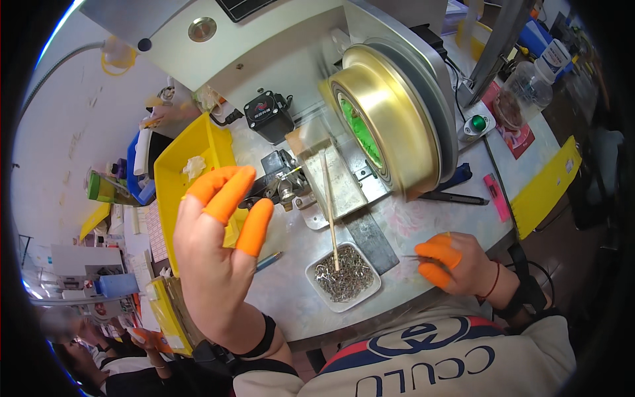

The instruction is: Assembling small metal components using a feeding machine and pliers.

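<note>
From my remote station I record the following. The left hand [211, 245] is raised in front of the yellow bin [173, 159], palm turned inward; its grip stands parted, a clear gap between thumb and forefinger, and I see nothing held there. Orange finger covers [254, 228] are worn on both hands. The right hand [460, 264] is low, near the front edge of the tabletop [297, 284]; its grip is pinched, thumb against finger, on a thin dark tool [415, 257] whose tip points left and is too blurred to identify. Left of that tip, apart from it, a white dish [338, 307] sits on the tabletop, filled with small metal pieces [349, 281]. A wooden stick [332, 225] slants from the metal tray [345, 192] down into these pieces. A flat grey plate [378, 246] lies between dish and tray, right of the stick. I note a gold wheel [400, 112] beside the tray and a black clamp mechanism [284, 185] left of it.
</note>
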Action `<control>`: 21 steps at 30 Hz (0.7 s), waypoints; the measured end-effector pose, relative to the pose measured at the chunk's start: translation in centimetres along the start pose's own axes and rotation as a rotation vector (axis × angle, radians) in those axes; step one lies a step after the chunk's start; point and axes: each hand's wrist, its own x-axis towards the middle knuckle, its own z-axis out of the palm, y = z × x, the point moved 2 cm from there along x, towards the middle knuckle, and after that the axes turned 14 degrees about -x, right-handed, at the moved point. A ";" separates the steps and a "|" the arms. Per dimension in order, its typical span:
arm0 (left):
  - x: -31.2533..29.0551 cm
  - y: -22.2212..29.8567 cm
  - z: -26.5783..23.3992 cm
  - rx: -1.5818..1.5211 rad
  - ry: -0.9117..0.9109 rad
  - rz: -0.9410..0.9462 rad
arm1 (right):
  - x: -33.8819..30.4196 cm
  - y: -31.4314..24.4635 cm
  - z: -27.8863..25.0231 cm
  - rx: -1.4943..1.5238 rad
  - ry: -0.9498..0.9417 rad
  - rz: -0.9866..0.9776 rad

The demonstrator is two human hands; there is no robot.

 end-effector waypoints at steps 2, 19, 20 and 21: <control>0.5 -0.2 0.8 0.092 -0.118 0.063 | -0.9 0.9 0.1 0.021 -0.021 0.142; 0.3 -0.4 1.3 0.096 -0.089 0.039 | -0.7 1.4 0.5 -0.013 0.017 0.218; 0.3 -0.4 1.3 0.088 -0.087 0.034 | -0.6 1.4 0.5 -0.015 0.016 0.216; 0.2 -0.5 1.3 0.081 -0.085 0.030 | -0.5 1.3 0.4 -0.017 0.006 0.212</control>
